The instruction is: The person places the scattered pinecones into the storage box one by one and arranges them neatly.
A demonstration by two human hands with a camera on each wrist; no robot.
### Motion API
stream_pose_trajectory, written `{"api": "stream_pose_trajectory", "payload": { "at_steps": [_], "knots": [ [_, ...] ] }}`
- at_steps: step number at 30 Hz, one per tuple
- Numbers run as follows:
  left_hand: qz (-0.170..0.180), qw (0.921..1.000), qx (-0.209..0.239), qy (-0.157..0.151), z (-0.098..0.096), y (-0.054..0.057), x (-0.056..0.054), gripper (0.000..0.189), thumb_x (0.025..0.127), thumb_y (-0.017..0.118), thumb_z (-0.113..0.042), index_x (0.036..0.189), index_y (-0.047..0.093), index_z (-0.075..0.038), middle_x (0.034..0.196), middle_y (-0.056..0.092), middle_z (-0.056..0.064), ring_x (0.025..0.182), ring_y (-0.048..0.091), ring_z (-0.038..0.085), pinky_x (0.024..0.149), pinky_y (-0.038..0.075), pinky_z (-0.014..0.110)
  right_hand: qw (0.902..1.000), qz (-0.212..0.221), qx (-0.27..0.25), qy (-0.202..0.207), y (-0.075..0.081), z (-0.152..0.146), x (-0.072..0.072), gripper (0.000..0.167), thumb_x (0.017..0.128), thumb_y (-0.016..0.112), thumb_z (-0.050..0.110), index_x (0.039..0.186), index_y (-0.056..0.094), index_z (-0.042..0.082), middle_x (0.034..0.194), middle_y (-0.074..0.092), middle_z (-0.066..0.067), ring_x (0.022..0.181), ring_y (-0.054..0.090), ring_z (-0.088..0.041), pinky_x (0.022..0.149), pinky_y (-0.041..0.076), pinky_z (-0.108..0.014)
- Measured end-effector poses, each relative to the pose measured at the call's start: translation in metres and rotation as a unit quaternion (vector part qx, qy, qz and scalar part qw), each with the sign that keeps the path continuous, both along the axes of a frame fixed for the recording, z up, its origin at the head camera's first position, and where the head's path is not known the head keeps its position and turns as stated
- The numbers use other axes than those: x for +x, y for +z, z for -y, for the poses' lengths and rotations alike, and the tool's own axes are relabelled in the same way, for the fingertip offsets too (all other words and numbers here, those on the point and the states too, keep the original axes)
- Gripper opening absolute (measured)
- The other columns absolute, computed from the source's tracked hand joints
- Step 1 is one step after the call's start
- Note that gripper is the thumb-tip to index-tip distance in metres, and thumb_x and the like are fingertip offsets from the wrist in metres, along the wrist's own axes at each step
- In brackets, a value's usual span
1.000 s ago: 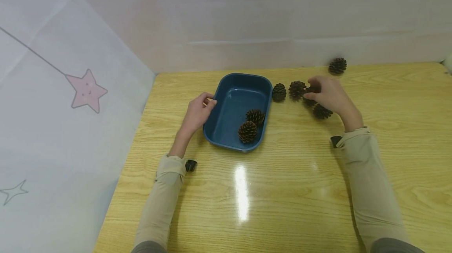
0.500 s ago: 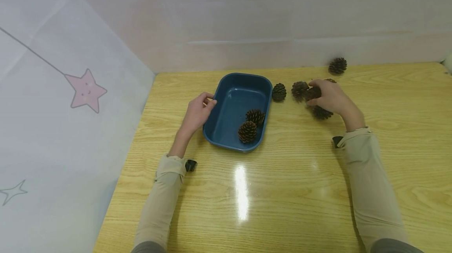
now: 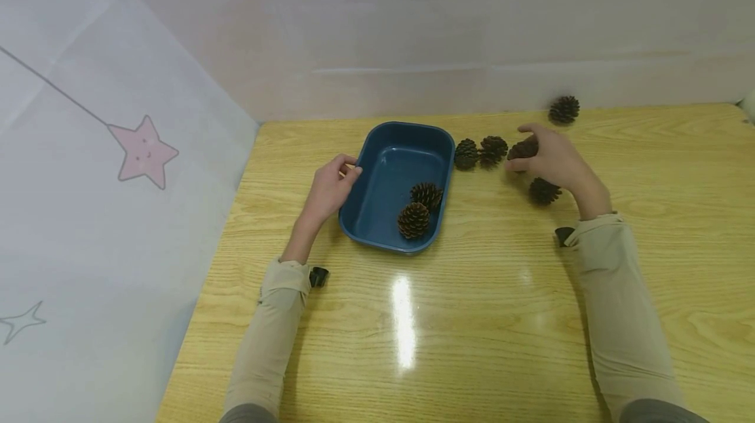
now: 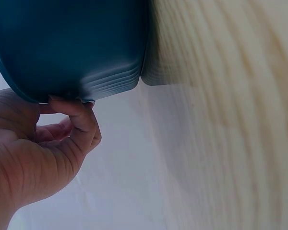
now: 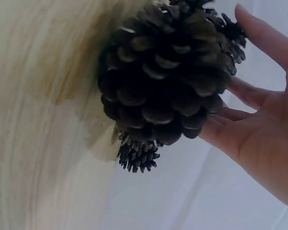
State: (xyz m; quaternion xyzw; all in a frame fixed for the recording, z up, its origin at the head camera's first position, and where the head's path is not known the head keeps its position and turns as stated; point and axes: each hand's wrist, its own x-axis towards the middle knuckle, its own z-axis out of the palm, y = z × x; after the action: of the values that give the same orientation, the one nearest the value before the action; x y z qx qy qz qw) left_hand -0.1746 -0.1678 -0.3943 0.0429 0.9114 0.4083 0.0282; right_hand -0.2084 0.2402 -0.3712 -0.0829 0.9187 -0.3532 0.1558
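Note:
My left hand pinches the left rim of a deep blue tub; the left wrist view shows thumb and fingers at the tub's edge. Two brown pine cones lie inside, at its near right. To the right of the tub, my right hand spreads thumb and fingers around a pine cone on the table. Another pine cone sits just below that hand. It looms large as the near pine cone in the right wrist view, with the right hand behind it.
Two pine cones sit close together at the tub's right wall. A further pine cone lies at the table's back edge by the pale wall sheet. The wooden table reflects a bright light.
One pine cone now sits further left, close to the one beside the tub. My right hand's thumb and fingers have spread wider. The cone below it has shifted slightly right. The left hand keeps still.

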Motion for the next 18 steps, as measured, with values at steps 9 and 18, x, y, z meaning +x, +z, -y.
{"api": "stream_pose_trajectory", "payload": {
  "at_steps": [9, 18],
  "knots": [
    [-0.007, 1.0, -0.004, 0.0, 0.0005, -0.0016, -0.0008, 0.032, 0.109, 0.057, -0.019, 0.132, 0.063, 0.001, 0.099, 0.06, 0.015, 0.076, 0.054, 0.025, 0.067, 0.044, 0.034, 0.9992, -0.03, -0.01, -0.022, 0.0045, 0.0025, 0.0053, 0.085, 0.097, 0.071, 0.048, 0.158, 0.035, -0.001, 0.148, 0.044, -0.036, 0.132, 0.043, -0.054, 0.102, 0.037, -0.068],
    [-0.007, 1.0, -0.002, -0.001, -0.0001, 0.0004, 0.0001, 0.032, 0.108, 0.057, -0.02, 0.132, 0.063, 0.0, 0.099, 0.061, 0.015, 0.078, 0.056, 0.026, 0.068, 0.045, 0.035, 0.9977, -0.05, -0.023, -0.039, 0.0094, 0.007, 0.0093, 0.087, 0.094, 0.071, 0.057, 0.156, 0.041, 0.003, 0.145, 0.049, -0.03, 0.13, 0.046, -0.05, 0.101, 0.039, -0.066]
  ]
}}
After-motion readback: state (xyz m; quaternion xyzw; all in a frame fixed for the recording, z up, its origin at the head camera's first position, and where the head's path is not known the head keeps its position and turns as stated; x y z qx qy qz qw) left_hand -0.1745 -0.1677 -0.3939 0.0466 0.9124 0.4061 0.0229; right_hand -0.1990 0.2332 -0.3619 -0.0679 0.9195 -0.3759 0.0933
